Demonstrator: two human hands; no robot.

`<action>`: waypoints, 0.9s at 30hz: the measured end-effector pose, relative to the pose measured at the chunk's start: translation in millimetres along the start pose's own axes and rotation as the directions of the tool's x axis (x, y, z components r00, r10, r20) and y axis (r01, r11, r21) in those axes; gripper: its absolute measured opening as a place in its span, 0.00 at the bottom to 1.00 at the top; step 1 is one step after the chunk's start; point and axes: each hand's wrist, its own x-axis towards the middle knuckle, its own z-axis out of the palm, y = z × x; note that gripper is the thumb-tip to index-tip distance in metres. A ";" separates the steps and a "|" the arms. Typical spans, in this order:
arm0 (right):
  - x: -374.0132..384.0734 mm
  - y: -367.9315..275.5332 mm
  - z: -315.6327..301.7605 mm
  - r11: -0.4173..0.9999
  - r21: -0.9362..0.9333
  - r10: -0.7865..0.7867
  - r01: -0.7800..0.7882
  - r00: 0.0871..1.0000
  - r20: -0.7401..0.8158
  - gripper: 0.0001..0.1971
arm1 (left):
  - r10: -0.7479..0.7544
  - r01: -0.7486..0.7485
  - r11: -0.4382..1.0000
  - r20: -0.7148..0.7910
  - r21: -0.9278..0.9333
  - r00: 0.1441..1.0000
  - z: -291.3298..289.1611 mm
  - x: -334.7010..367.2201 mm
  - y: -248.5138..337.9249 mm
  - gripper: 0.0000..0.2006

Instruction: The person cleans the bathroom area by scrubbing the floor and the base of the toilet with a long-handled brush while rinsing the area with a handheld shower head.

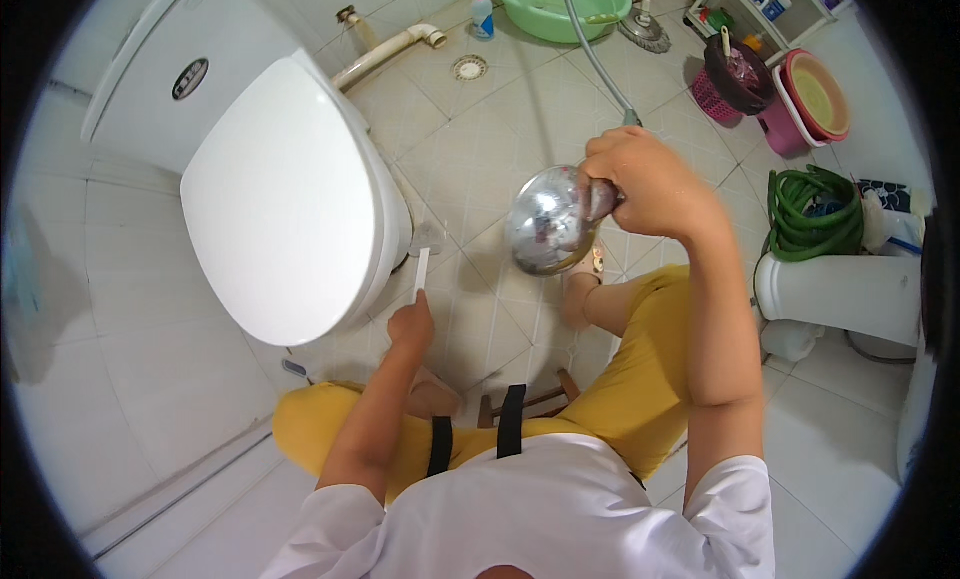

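My right hand (652, 182) is wrapped round the neck of a round chrome shower head (549, 222), held up over the floor in front of me. A grey metal hose (598, 63) runs from its handle to the far edge of the view. Lower and to the left, my left hand (411, 325) is closed on the white handle of a brush (422, 269). The brush's pale head is near the floor beside the base of the white toilet (285, 204); its bristles are hard to make out. The toilet lid is down.
A floor drain (469, 68), a bottle with a red cap (482, 16) and a green basin (560, 9) are at the far side. Stacked basins (815, 97), a pink basket (716, 91) and a coiled green hose (814, 213) on a white bin (838, 296) line the right.
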 end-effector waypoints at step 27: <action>218.9 6.3 -12.9 0.895 0.444 0.213 0.041 0.837 -0.505 0.20 | -0.044 0.043 0.999 -0.028 -0.016 0.999 -1.8 62.8 35.1 0.31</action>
